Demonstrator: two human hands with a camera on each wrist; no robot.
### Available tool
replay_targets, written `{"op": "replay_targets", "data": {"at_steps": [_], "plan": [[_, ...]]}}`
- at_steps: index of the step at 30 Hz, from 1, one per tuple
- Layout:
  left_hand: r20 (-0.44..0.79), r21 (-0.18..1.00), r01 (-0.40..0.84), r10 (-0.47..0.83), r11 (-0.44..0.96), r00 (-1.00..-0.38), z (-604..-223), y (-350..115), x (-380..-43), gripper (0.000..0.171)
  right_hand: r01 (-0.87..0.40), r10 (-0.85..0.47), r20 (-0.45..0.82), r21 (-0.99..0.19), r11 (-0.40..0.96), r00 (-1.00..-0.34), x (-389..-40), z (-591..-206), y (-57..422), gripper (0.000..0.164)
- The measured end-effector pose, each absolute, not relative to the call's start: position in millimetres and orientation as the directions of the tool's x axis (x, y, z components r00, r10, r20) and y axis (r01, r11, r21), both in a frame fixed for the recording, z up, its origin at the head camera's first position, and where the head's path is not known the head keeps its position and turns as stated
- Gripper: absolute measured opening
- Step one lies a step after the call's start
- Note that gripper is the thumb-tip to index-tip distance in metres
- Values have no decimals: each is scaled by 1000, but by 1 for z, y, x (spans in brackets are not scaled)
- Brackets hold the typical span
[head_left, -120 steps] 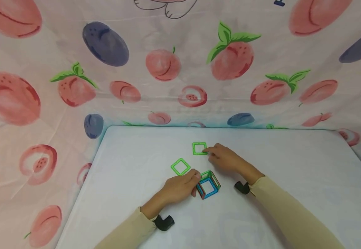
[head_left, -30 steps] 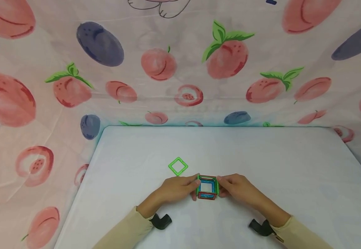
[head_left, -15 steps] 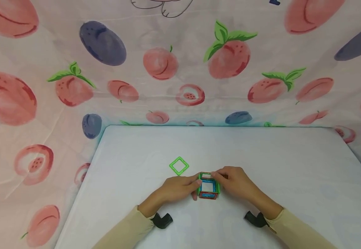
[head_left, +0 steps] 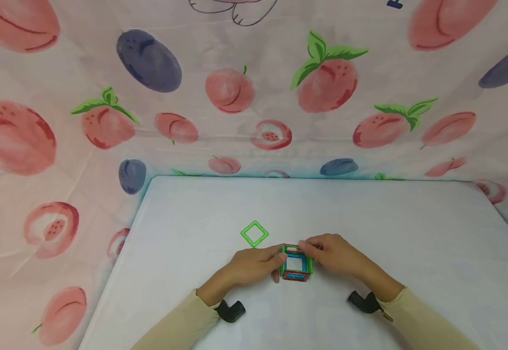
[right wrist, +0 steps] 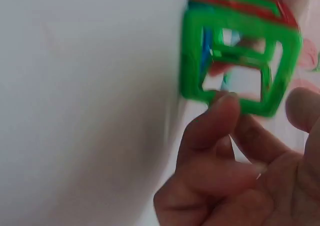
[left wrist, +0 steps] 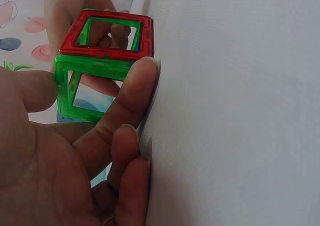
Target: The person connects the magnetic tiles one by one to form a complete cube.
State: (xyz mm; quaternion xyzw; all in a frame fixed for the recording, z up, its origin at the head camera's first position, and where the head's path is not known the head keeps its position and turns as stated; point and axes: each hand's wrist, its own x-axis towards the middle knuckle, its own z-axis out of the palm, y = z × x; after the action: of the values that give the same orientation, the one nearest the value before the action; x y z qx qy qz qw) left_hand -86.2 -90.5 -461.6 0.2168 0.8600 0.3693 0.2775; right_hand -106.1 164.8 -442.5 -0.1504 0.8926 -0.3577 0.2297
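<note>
Where the cube (head_left: 296, 273) is gripped, in the head view, its left wall is partly covered by the thumb of the left hand (head_left: 251, 266), which is clamped on that side; its far right corner is masked by the right hand (head_left: 334, 253), by whose bent fingers it is held. Most fingers of both hands are hidden. The cube is held between them over the middle of the table (head_left: 192, 214); whether the two are touching cannot be told. A red wall is turned to the near side, and white is seen through the blue floor. A green square (head_left: 260, 239) is laid flat just far and left of it. Both sleeves (head_left: 424, 323) and the fruit-printed cloth (head_left: 271, 87) are cut off.

In the left wrist view, the green left wall is held between thumb and finger, one corner being covered by the fingertip. Parts of the right hand are seen through the cube's openings.

In the right wrist view, the cube is blurred. Its green right wall is touched by a fingertip; whether it is met by the thumb cannot be told. Blue is glimpsed inside.
</note>
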Motion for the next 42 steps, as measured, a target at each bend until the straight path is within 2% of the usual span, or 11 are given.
{"op": "replay_targets", "data": {"at_steps": [4,6,11,14,18,21,24,27,33,36,42], "plan": [[-316,746,183,582,640,-750,-462,-89,-87,47,-113,-449,-311,-706,699,-838,-132,-442,165,46],[-317,741,187,582,644,-749,-462,-89,-88,48,-181,-504,-286,-701,690,-815,-148,-443,162,42],[-314,735,201,588,648,-746,-463,-91,-89,46,-409,-717,-286,-663,627,-636,-181,-447,140,41],[-304,738,215,599,639,-741,-464,-92,-89,42,-483,-785,-306,-651,585,-539,-192,-448,123,42],[-297,740,226,609,633,-735,-464,-93,-89,39,-544,-825,-287,-640,543,-486,-200,-450,107,35],[-303,728,228,602,647,-738,-464,-93,-89,46,-573,-823,-255,-614,544,-508,-202,-451,102,21],[-318,714,220,588,664,-744,-463,-92,-88,56,-575,-788,-245,-568,589,-565,-202,-455,105,11],[-327,709,210,577,673,-748,-462,-92,-88,61,-548,-737,-260,-527,650,-624,-201,-459,116,13],[-313,723,218,592,656,-743,-461,-92,-88,50,-436,-591,-290,-453,778,-753,-189,-455,149,17],[-307,731,218,597,647,-741,-461,-92,-89,49,-428,-568,-258,-440,790,-782,-181,-454,166,20],[-341,727,193,591,659,-732,-460,-92,-90,64,-398,-544,-166,-516,759,-823,-162,-451,187,16]]}}
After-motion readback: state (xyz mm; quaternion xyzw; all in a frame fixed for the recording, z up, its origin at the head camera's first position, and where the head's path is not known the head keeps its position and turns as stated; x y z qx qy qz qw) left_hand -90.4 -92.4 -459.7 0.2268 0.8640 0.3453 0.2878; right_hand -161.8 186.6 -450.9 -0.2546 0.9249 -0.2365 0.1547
